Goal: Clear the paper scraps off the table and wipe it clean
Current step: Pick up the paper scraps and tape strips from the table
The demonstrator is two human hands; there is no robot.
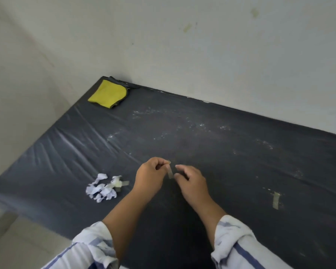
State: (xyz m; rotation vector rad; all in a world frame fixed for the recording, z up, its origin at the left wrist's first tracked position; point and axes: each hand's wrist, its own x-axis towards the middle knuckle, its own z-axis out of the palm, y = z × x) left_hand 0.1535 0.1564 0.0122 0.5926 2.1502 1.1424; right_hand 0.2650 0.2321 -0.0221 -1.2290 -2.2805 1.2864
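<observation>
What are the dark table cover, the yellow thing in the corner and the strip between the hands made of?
Table cover: likely plastic or vinyl sheet, dull sheen, creased ridges. Yellow cloth: soft fabric, matte, folded, with dark backing. Strip: seemingly clear sticky tape, translucent, pinched by the left hand.

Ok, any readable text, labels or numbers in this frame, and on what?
None readable.
paper scraps: too blurred to tell whether they carry any print.
yellow cloth: no label visible.
held strip of tape: no markings visible.
black table cover: no markings visible.
</observation>
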